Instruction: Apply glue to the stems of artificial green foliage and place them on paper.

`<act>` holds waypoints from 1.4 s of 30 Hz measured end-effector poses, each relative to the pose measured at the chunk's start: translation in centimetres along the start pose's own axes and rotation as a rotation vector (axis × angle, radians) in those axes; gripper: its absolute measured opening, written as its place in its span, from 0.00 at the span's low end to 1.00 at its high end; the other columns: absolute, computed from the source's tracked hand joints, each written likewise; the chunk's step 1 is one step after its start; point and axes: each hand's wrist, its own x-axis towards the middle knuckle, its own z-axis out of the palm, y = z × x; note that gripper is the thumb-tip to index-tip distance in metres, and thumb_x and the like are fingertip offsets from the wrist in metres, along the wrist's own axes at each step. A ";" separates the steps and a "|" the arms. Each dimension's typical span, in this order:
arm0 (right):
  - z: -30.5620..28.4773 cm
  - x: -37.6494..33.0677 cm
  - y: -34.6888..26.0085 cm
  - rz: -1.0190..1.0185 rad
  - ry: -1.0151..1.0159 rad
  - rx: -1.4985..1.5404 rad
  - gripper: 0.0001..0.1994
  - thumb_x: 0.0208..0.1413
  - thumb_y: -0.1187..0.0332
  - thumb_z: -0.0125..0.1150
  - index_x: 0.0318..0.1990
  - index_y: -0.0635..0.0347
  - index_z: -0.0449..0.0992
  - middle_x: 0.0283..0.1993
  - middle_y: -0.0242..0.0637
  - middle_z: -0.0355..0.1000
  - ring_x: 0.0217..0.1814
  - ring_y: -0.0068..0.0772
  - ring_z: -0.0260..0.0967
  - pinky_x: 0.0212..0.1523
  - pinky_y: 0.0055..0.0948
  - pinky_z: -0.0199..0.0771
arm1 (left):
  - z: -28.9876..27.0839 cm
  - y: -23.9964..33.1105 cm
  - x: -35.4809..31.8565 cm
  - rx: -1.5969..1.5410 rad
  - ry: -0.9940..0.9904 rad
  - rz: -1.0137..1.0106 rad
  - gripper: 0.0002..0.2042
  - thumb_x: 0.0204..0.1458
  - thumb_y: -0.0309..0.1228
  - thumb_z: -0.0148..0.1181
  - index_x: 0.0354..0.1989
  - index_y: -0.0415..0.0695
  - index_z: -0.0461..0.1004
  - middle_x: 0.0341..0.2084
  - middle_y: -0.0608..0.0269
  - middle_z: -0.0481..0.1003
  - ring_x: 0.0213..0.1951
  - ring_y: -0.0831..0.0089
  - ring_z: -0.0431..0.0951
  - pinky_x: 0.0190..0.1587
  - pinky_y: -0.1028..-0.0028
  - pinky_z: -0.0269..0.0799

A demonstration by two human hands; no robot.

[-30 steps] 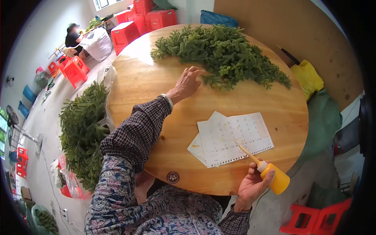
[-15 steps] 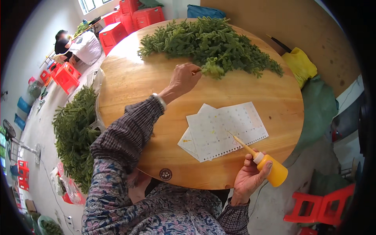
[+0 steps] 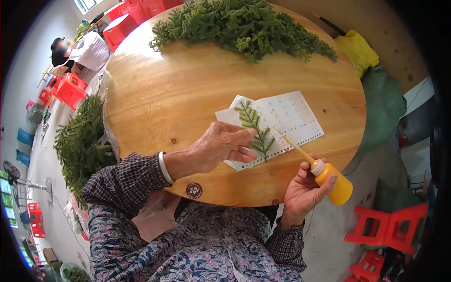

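Note:
My left hand (image 3: 223,146) pinches a green artificial fir sprig (image 3: 250,117) between thumb and fingers, over two overlapping printed paper sheets (image 3: 293,110). The sprig's leafy tip points away from me, its lower end toward me. In my right hand (image 3: 303,190), at the table's near right edge, is a yellow squeeze bottle (image 3: 336,184) with a long thin nozzle. The bottle leans so that its nozzle tip sits over the sheets, just right of the sprig and apart from it. A large heap of similar green sprigs (image 3: 235,28) lies across the far side of the round wooden table (image 3: 169,94).
Left of the table, more green sprigs (image 3: 80,145) fill a clear plastic bag. Red stools (image 3: 385,228) stand at the lower right, with others (image 3: 70,89) at the far left near a seated person (image 3: 59,52). A yellow bag (image 3: 359,51) and green sacking (image 3: 383,108) adjoin the right edge.
My left hand has come back from the heap to the paper, bringing a sprig with it. The right hand keeps the bottle in nearly the same place. The view has tilted slightly downward.

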 end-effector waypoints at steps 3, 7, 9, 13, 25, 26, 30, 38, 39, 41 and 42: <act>-0.2 0.1 -0.1 0.004 -0.007 0.003 0.23 0.57 0.51 0.56 0.50 0.60 0.67 0.44 0.47 0.71 0.33 0.31 0.71 0.29 0.15 0.71 | -0.2 1.5 -2.0 0.175 0.100 0.019 0.17 0.53 0.32 0.61 0.46 0.33 0.72 0.34 0.53 0.76 0.29 0.70 0.79 0.31 0.80 0.77; -0.1 0.3 -0.2 0.005 -0.010 -0.022 0.24 0.57 0.50 0.57 0.51 0.61 0.67 0.44 0.48 0.71 0.33 0.32 0.71 0.29 0.15 0.71 | -0.8 2.2 -2.0 0.697 0.199 0.228 0.16 0.52 0.32 0.62 0.46 0.36 0.73 0.38 0.54 0.75 0.33 0.68 0.79 0.32 0.78 0.76; 0.0 0.2 -0.2 -0.002 -0.009 -0.049 0.24 0.57 0.50 0.57 0.51 0.61 0.67 0.44 0.48 0.71 0.33 0.32 0.72 0.29 0.15 0.71 | -1.3 2.5 -1.7 1.162 0.253 0.433 0.15 0.52 0.32 0.62 0.46 0.39 0.74 0.42 0.54 0.74 0.37 0.66 0.79 0.35 0.77 0.76; -0.1 0.3 -0.4 0.002 -0.010 -0.057 0.24 0.57 0.50 0.57 0.51 0.61 0.67 0.44 0.48 0.71 0.33 0.32 0.72 0.30 0.15 0.71 | -2.8 0.9 1.3 1.239 0.114 0.812 0.16 0.51 0.36 0.62 0.47 0.42 0.75 0.48 0.54 0.70 0.46 0.62 0.73 0.42 0.71 0.72; 0.6 0.2 -1.2 -0.002 -0.053 -0.170 0.24 0.56 0.52 0.58 0.52 0.59 0.66 0.45 0.49 0.71 0.34 0.32 0.73 0.30 0.16 0.71 | -3.2 -1.2 2.0 1.597 0.052 1.016 0.22 0.52 0.44 0.59 0.53 0.49 0.73 0.60 0.47 0.58 0.59 0.54 0.59 0.57 0.60 0.55; 0.9 0.3 -1.2 -0.010 -0.092 -0.200 0.23 0.56 0.53 0.58 0.52 0.59 0.65 0.46 0.49 0.71 0.34 0.33 0.73 0.31 0.17 0.71 | -3.1 -1.1 1.9 1.614 0.047 1.017 0.22 0.51 0.44 0.59 0.53 0.49 0.73 0.60 0.46 0.58 0.59 0.54 0.59 0.58 0.60 0.54; 2.6 0.8 -1.0 -0.034 -0.217 -0.293 0.21 0.56 0.58 0.59 0.52 0.58 0.63 0.46 0.50 0.70 0.35 0.34 0.72 0.32 0.19 0.72 | -3.0 -0.8 1.4 1.660 0.040 1.025 0.23 0.50 0.46 0.59 0.52 0.48 0.72 0.58 0.44 0.58 0.58 0.51 0.59 0.60 0.58 0.51; 5.0 0.9 0.6 -0.009 -0.346 -0.548 0.20 0.54 0.68 0.58 0.53 0.58 0.62 0.49 0.51 0.69 0.37 0.38 0.72 0.35 0.25 0.73 | -2.7 -0.9 1.4 1.650 0.035 1.020 0.24 0.48 0.47 0.60 0.52 0.49 0.72 0.57 0.45 0.59 0.58 0.52 0.58 0.59 0.57 0.49; 5.1 0.8 0.7 0.005 -0.340 -0.561 0.20 0.54 0.69 0.58 0.53 0.58 0.62 0.49 0.51 0.68 0.37 0.39 0.72 0.36 0.26 0.74 | -2.8 -1.0 1.4 1.652 0.038 1.019 0.25 0.48 0.47 0.60 0.52 0.49 0.72 0.57 0.45 0.59 0.58 0.52 0.58 0.59 0.57 0.49; 5.2 0.9 0.8 0.004 -0.337 -0.568 0.20 0.54 0.70 0.58 0.53 0.59 0.61 0.49 0.51 0.68 0.37 0.39 0.72 0.36 0.26 0.74 | -2.8 -1.1 1.4 1.639 0.042 1.028 0.25 0.48 0.47 0.60 0.52 0.49 0.72 0.57 0.45 0.59 0.58 0.52 0.58 0.59 0.57 0.49; 5.3 0.9 0.7 0.000 -0.330 -0.571 0.20 0.54 0.70 0.58 0.53 0.59 0.61 0.49 0.51 0.68 0.37 0.38 0.72 0.36 0.26 0.74 | -2.8 -1.1 1.4 1.631 0.042 1.037 0.25 0.47 0.47 0.60 0.52 0.49 0.72 0.57 0.45 0.59 0.58 0.52 0.58 0.59 0.57 0.49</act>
